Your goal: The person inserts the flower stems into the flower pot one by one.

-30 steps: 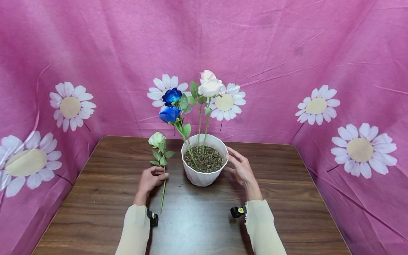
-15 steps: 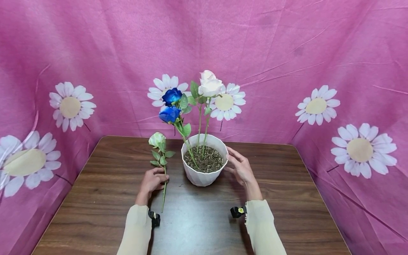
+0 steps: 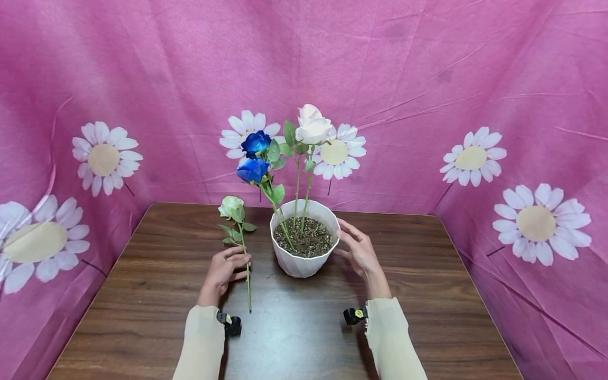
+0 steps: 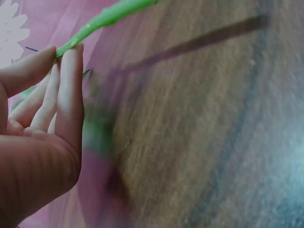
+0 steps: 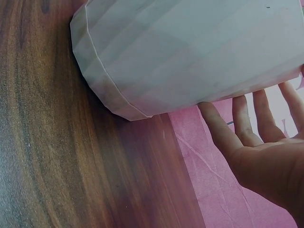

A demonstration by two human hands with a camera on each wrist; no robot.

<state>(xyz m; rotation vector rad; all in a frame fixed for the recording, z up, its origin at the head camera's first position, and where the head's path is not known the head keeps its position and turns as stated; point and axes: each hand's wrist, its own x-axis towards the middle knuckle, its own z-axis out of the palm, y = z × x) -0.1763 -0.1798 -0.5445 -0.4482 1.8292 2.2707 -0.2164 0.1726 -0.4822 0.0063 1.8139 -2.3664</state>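
Note:
A pale green-white rose [image 3: 231,207] leans slightly left, its bloom toward the back of the table. My left hand [image 3: 223,274] pinches its stem between thumb and fingertips; in the left wrist view the green stem [image 4: 109,16] is apart from its shadow on the wood. To the right stands a white faceted flowerpot [image 3: 299,265], upright and filled with dark soil [image 3: 311,240]. Two blue roses [image 3: 254,171] and white roses [image 3: 313,129] rise from it. With extended fingers my right hand [image 3: 360,253] touches the pot's right side, as the right wrist view also shows.
Everything stands on a brown wood-grain table [image 3: 427,295] with rounded far corners. A pink cloth [image 3: 404,63] printed with large daisies hangs around its back and sides. Each wrist carries a small black camera [image 3: 353,316].
The rose in my left hand has tilted: its bloom has shifted a little left and its stem's lower end right and slightly up. My right hand and the pot stay put.

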